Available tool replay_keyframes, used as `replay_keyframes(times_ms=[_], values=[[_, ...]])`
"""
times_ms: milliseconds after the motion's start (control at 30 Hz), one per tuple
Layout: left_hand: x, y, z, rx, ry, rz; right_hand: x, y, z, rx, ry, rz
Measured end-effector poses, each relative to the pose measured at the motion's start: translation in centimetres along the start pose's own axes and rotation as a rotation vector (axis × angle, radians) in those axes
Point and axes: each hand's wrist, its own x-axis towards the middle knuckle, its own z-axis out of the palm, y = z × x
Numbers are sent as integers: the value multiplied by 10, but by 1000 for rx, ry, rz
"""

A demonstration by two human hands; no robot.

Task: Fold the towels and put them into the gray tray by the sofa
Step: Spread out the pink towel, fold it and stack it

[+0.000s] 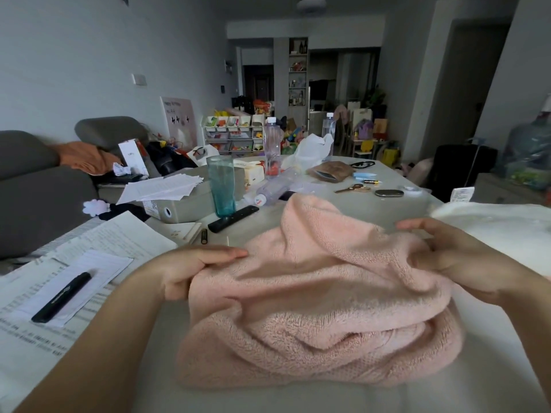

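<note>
Long, dim living room, grey sofa [35, 186] to the left, toy shelves far back; in front, a pale table [298, 397] crowded with clutter.

At the near middle of that table, a pink towel [316, 296], rumpled, lower half heaped in soft rolls on the surface, upper edge lifted. Left hand [190, 269] gripping the towel's left edge, thumb on top, fingers tucked under the cloth. Right hand [447, 257] pinching a bunched fold at the right edge, fingers curled into the pile. Just beyond the right hand, a white towel [492, 222] lying on the table, seemingly not yet folded.

Further out: papers with a black pen [61, 296] at left, a teal glass [222, 186] and a black remote [232, 218] behind the towel, and a grey tray [185, 207] under loose sheets next to the sofa, probably the destination.

Likely step: opening the towel out before the first fold. To do well: slide both grips out to true corners, lift clear of the heap, shake flat, then lay down square. Worth keeping the cloth's swing short of the glass. Thick pile, so firm smoothing along each crease.
</note>
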Motion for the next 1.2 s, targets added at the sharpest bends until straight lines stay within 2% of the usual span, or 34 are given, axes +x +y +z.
replay_keyframes(times_ms=[67,167,300,367,567,700,967,1200], values=[[5,-1,7,55,137,49,2,-2,6,19,45,-71],[8,25,7,79,404,204,16,-21,2,49,223,-125],[-1,113,-10,264,705,465,47,-82,-28,-33,463,-271],[-10,157,-19,305,795,562,59,-117,-48,-79,588,-311],[-24,238,-31,319,904,788,75,-205,-77,-233,841,-406],[-34,267,-30,290,954,876,73,-241,-83,-193,941,-430],[-36,240,-23,334,884,789,57,-204,-86,-254,831,-316],[-35,274,-30,517,893,733,65,-219,-106,-305,806,-223]])
